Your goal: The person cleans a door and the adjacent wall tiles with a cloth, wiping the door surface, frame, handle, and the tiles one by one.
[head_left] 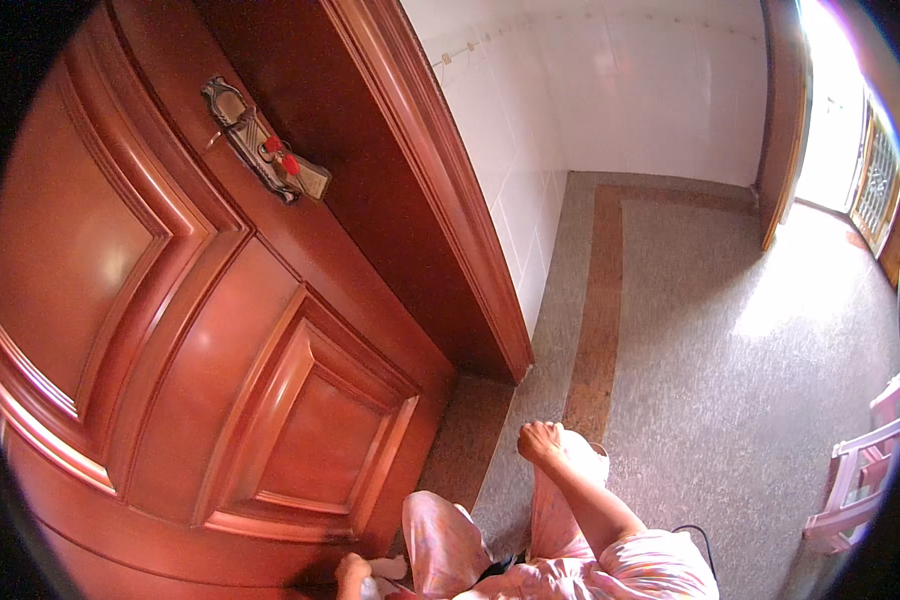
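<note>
My right hand (541, 441) is curled beside a pale rounded thing (583, 454) over my right knee; whether it grips that thing cannot be told. My left hand (354, 568) is low, near the bottom edge, beside the lower part of a red-brown panelled wooden door (322, 427). A whitish thing (387, 568) lies right by the left hand, and its hold is partly hidden. Higher on the door is a metal handle plate (251, 150) with a red item (283, 156) hanging at it.
The wooden door frame (435, 225) stands right of the door, next to a white tiled wall (510, 150). Grey floor (690, 360) with a brown strip (594, 330) stretches ahead. A pink and white plastic stool (859, 480) is at the right. A bright doorway (832, 135) lies beyond.
</note>
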`<state>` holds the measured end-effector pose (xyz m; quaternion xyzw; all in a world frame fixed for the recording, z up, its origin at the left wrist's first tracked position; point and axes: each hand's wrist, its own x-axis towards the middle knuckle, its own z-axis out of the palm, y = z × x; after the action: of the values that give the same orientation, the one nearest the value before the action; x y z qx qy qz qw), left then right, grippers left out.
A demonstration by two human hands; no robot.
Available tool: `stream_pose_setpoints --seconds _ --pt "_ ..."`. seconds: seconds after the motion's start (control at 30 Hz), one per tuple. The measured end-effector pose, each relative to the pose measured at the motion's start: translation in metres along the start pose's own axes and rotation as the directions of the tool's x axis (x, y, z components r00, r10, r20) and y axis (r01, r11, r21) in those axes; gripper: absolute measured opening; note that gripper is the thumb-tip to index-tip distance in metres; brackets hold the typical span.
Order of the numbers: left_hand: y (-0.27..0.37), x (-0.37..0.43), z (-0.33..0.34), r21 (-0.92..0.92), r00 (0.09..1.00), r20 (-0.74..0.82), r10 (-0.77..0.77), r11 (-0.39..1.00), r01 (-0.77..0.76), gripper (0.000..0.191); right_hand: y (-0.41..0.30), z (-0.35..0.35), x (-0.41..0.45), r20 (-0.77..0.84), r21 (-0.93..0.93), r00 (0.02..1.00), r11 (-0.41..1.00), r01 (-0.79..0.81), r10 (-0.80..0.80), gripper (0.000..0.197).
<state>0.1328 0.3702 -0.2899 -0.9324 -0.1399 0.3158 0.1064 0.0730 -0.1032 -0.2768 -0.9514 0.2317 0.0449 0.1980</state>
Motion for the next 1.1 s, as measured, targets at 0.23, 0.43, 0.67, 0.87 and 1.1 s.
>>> stream_pose_setpoints --seconds 0.23,0.43,0.67,0.87,1.1 --pt "-0.059 0.060 0.152 -0.702 0.909 -0.351 0.224 0.580 -0.414 0.024 -0.004 -0.005 -0.001 -0.001 0.006 1.000 1.000 0.006 -0.006 0.017" --pt "0.030 -0.068 -0.027 -0.476 0.753 -0.649 0.110 0.714 -0.514 0.032 0.006 -0.009 -0.006 0.031 -0.030 0.999 0.999 -0.036 0.037 0.019" --pt "0.090 -0.072 -0.077 -0.056 0.200 -0.961 0.188 0.579 -0.813 0.034 0.027 -0.023 0.001 0.354 -0.041 0.928 0.990 0.138 -0.115 0.047" --pt "0.114 -0.050 -0.051 0.504 -0.059 -0.627 0.776 0.347 -0.791 0.020 0.072 -0.003 0.007 0.489 -0.178 0.760 0.805 0.567 -0.427 0.054" --pt "0.137 -0.016 -0.054 0.325 0.075 -0.575 0.815 0.312 -0.893 0.022 0.113 -0.062 -0.048 0.241 0.038 0.693 0.720 0.693 -0.679 0.043"
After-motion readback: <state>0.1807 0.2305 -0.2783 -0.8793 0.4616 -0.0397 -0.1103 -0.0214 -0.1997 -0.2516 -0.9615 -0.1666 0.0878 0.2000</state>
